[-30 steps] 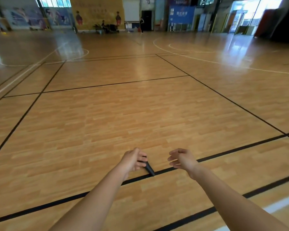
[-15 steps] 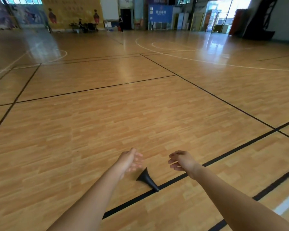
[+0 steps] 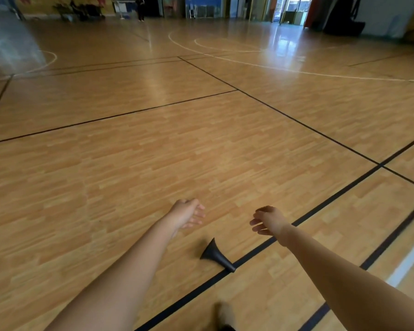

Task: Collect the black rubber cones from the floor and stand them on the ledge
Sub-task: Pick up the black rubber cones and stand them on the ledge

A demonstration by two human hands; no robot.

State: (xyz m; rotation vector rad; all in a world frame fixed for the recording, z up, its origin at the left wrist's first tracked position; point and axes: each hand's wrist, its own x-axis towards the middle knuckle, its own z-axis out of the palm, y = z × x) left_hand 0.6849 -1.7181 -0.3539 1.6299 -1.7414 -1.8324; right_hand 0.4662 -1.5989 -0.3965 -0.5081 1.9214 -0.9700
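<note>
One black cone [image 3: 216, 256] newly on floor [image 3: 201, 151]; left hand [image 3: 188, 213], right hand [image 3: 268, 220] slack, empty.

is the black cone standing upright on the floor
No, the black cone lies on its side, with its narrow tip at the black floor line.

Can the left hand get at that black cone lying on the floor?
Probably yes. The black cone lies on its side on open floor, with nothing over it. The left hand is empty and relaxed, just beyond it, and would need to draw back and down.
</note>
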